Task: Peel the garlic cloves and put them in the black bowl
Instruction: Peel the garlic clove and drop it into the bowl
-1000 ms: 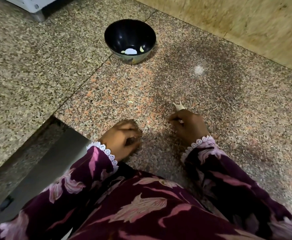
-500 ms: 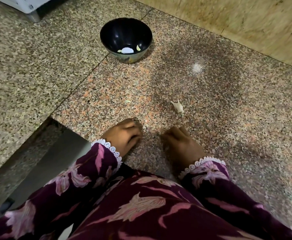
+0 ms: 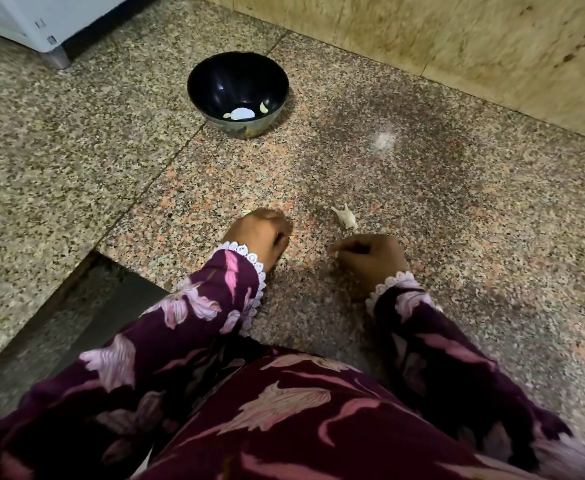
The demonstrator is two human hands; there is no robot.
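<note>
The black bowl (image 3: pixel 215 77) stands on the granite counter at the back, with a couple of pale peeled cloves (image 3: pixel 263 107) at its bottom. A loose scrap of garlic skin (image 3: pixel 344 218) lies on the counter in front of my hands. My left hand (image 3: pixel 260 233) rests knuckles-up on the counter with its fingers curled under; anything inside them is hidden. A tiny pale bit (image 3: pixel 247 212) lies at its far edge. My right hand (image 3: pixel 370 254) sits just behind the skin scrap, fingers curled into a loose fist with nothing showing in it.
A beige tiled wall (image 3: pixel 457 39) runs along the back right. The corner of a white appliance (image 3: pixel 41 22) sits at the back left. The counter drops off at a dark cut-out edge (image 3: pixel 86 299) near my left sleeve.
My right hand let go of the skin scrap and drew back towards me, then came forward slightly. My left hand has slid forward, towards the bowl.
</note>
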